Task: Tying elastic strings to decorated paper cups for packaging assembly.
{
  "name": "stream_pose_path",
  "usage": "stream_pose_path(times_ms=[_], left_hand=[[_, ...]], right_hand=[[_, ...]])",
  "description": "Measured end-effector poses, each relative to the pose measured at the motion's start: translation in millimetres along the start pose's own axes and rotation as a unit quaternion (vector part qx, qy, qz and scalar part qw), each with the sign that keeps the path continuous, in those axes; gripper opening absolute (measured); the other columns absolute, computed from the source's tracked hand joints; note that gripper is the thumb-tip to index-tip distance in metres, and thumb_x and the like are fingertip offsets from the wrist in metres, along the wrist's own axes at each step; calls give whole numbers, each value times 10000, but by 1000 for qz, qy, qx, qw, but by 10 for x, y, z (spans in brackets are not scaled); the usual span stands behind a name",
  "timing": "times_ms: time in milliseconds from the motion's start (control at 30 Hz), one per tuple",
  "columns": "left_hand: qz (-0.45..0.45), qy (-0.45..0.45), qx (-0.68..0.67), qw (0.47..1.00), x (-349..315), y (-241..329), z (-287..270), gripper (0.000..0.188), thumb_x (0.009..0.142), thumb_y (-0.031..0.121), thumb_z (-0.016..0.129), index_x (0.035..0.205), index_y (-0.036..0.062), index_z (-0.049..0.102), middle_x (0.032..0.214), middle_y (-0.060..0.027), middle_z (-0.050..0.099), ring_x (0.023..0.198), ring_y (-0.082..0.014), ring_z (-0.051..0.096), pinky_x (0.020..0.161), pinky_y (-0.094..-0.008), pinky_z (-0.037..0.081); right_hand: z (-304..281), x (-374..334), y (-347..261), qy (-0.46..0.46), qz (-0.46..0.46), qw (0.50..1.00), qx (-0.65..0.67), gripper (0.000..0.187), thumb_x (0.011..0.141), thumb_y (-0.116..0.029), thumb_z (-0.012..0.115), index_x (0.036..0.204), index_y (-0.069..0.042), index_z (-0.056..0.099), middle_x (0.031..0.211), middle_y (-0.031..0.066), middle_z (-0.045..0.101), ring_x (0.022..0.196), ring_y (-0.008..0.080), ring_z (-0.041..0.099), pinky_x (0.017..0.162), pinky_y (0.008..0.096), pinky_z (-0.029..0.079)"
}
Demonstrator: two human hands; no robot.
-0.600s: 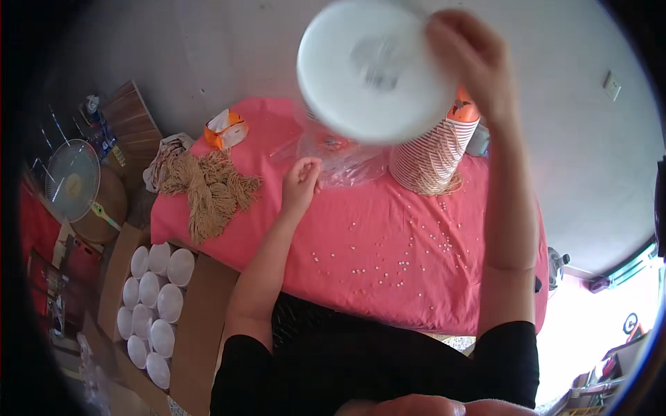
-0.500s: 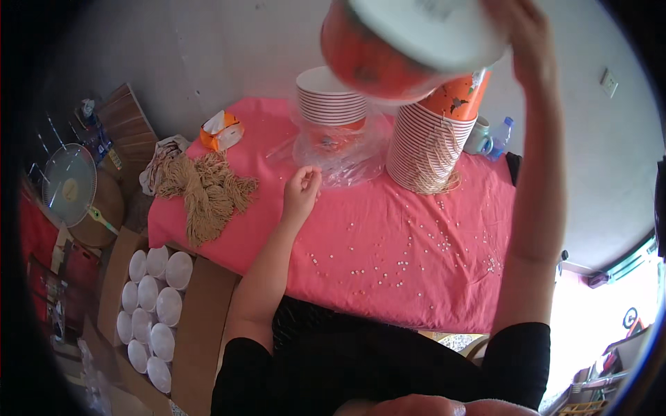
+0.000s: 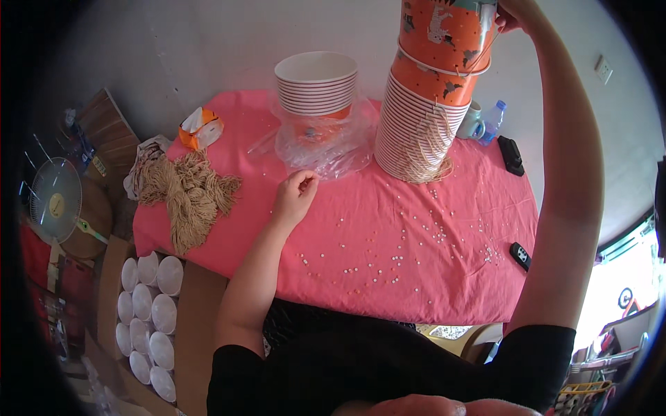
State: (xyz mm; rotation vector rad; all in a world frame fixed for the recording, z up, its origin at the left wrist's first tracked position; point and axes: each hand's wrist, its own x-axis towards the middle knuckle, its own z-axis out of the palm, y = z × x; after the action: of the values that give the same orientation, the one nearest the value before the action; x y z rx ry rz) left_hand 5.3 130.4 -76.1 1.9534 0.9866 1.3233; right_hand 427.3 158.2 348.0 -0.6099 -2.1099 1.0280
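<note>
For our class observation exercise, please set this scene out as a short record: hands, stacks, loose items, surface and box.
Left hand: loosely curled, nothing visible in it, over the pink cloth
Right hand: at the side of an orange bucket; partly out of frame
Orange bucket: rim down, above the right stack
Right stack: buckets, rims down, thin cords hanging alongside
Left stack: buckets, rims up, clear plastic around the lower part
Loose items: tan cord bundle, small pale bits
Surface: pink cloth
Box: cardboard, holding translucent cups
</note>
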Motion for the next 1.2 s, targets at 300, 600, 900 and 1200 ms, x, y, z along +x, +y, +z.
stream_pose_path(times_ms=[300, 600, 900, 1200], left_hand=[[-6, -11, -3, 1000, -29, 13, -81, 97, 890, 68, 632, 943, -13, 639, 840, -101, 667, 728, -151, 632, 651, -280, 498], [-8, -16, 24, 1000, -62, 147, -166, 104, 888, 65, 635, 954, -16, 637, 858, -105, 669, 733, -164, 638, 657, -293, 503], [-5, -17, 12, 1000, -67, 109, -150, 100, 889, 67, 634, 944, -16, 643, 844, -102, 668, 733, -158, 636, 659, -286, 498], [-15, -3, 32, 999, -82, 129, -153, 129, 890, 93, 638, 966, -9, 653, 895, -126, 692, 772, -192, 671, 660, -302, 516]], right_hand=[[596, 115, 104, 356, 432, 762, -325, 204, 809, -47, 540, 743, 121, 634, 676, 272, 632, 584, 369, 685, 507, 519, 594], [868, 29, 228, 317, 447, 761, -347, 318, 858, -88, 439, 779, 146, 639, 667, 279, 624, 570, 379, 678, 526, 485, 597], [998, 39, 257, 399, 423, 679, -448, 328, 892, -206, 469, 967, 59, 647, 901, 238, 660, 707, 359, 696, 594, 504, 573], [1812, 379, 516, 189, -112, 621, -753, 160, 801, -125, 652, 939, -46, 639, 946, 139, 637, 926, 333, 611, 828, 452, 475]])
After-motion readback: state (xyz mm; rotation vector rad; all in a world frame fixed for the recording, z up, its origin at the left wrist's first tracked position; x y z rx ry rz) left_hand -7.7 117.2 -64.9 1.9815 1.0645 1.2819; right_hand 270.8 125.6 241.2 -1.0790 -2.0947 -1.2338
